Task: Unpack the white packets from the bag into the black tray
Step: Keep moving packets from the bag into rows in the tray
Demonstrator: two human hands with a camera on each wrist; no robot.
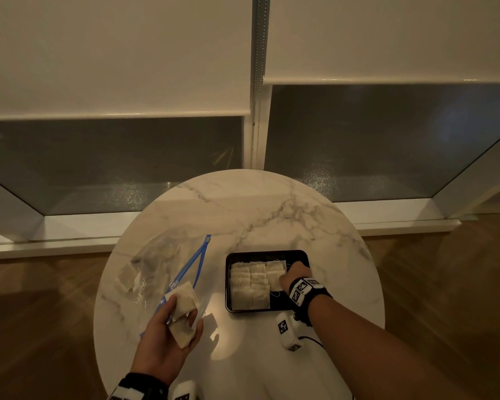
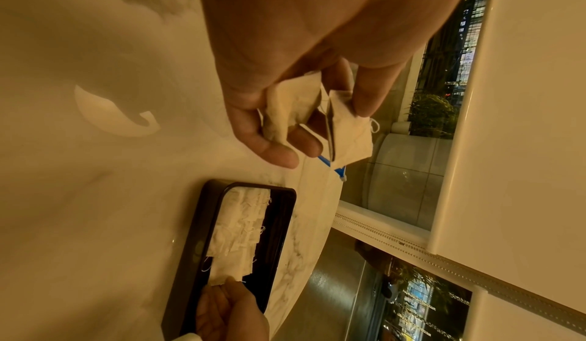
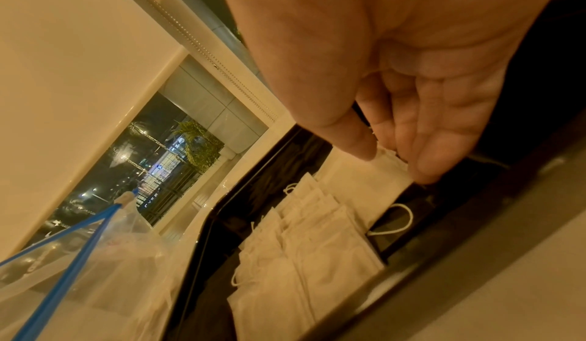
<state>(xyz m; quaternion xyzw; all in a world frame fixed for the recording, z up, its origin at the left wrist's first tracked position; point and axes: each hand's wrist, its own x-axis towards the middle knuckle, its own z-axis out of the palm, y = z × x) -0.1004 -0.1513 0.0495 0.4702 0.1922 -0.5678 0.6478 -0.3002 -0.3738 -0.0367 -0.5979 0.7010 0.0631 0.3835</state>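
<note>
Left hand (image 1: 168, 339) grips two packets (image 1: 184, 311); right hand (image 1: 293, 277) pinches packet (image 3: 385, 168) in tray (image 1: 231, 301); marble table (image 1: 272, 209).

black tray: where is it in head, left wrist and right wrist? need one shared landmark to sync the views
Head: black tray right of centre on the marble table, the right hand reaching into it.
Left wrist: black tray lower centre, seen on end, below the left hand.
Right wrist: black tray runs diagonally across the lower right, under the right hand.
Shared landmark: the blue zip strip of the clear bag.
</note>
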